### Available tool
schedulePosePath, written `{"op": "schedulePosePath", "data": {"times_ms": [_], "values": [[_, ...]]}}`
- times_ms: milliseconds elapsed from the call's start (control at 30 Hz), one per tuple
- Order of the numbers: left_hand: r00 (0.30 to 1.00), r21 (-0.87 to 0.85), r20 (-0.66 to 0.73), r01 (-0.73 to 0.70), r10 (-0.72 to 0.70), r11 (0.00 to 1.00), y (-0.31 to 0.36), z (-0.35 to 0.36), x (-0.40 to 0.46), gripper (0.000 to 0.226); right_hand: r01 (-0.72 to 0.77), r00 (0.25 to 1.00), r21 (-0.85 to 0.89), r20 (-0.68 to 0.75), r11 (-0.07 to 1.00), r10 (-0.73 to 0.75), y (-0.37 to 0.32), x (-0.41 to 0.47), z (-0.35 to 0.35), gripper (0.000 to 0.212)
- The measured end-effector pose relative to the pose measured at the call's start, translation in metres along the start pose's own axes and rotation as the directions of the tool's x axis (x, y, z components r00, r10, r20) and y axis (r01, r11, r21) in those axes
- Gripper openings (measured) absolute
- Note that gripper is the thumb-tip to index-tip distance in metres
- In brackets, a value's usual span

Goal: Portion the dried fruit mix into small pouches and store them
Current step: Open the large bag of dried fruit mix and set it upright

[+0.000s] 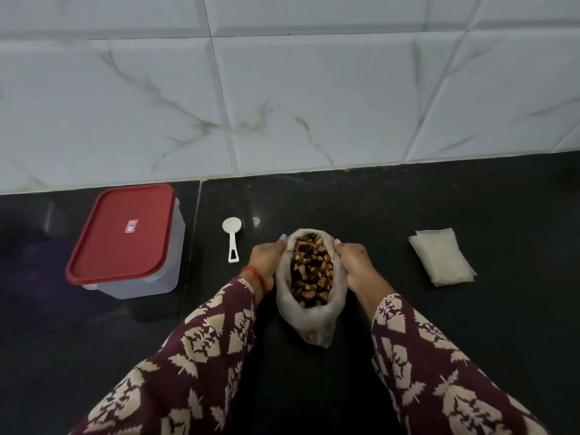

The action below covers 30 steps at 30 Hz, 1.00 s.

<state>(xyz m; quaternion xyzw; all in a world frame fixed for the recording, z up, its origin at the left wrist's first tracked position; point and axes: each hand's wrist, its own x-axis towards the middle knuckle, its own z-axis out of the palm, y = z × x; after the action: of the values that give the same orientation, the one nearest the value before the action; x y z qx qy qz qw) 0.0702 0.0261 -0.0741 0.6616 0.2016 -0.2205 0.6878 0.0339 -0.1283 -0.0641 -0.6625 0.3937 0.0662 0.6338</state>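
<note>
Both forearms, in maroon sleeves printed with cream leaf shapes, reach forward from the bottom of the frame and converge at centre. The left hand (266, 260), a red thread band at its wrist, curls its fingers over the left rim of the bag (310, 321). The right hand (354, 265) grips the opposite rim, knuckles up, the two hands level and apart.

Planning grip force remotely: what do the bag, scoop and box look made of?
Bag: thin cloudy plastic film, crinkled, contents showing through. Scoop: white rigid plastic, smooth, probably moulded. Box: translucent frosted plastic, with a glossy red plastic lid.
</note>
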Motion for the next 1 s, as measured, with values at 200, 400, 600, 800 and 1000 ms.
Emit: {"op": "schedulePosePath", "data": {"times_ms": [200, 400, 600, 800, 1000], "values": [[0.938, 0.538, -0.116, -0.218, 0.328, 0.814, -0.007, -0.004, -0.017, 0.046, 0.18, 0.961, -0.5, -0.092, 0.847, -0.259, -0.004, -0.018, -0.01, 0.043], [0.966, 0.544, -0.061, -0.18, 0.252, 0.819, -0.029, -0.028, -0.053, 0.036, 0.179, 0.982, -0.447, 0.031, 0.876, -0.185, 0.02, -0.066, -0.03, 0.026], [0.994, -0.318, 0.061, 0.105, -0.091, 0.942, -0.028, -0.019, -0.068, 0.012, -0.212, 0.976, 0.473, 0.141, 0.855, 0.164, 0.023, -0.063, -0.024, 0.018], [0.999, 0.128, -0.044, -0.014, 0.02, 0.992, -0.043, -0.031, -0.081, 0.022, 0.033, 0.996, -0.254, -0.074, 0.967, -0.054, 0.027, -0.088, -0.027, 0.039], [0.976, 0.063, 0.147, 0.154, -0.162, 0.986, -0.043, -0.03, -0.114, 0.029, 0.066, 0.991, -0.089, 0.119, 0.994, -0.056, 0.045, -0.118, -0.028, 0.036]]}}
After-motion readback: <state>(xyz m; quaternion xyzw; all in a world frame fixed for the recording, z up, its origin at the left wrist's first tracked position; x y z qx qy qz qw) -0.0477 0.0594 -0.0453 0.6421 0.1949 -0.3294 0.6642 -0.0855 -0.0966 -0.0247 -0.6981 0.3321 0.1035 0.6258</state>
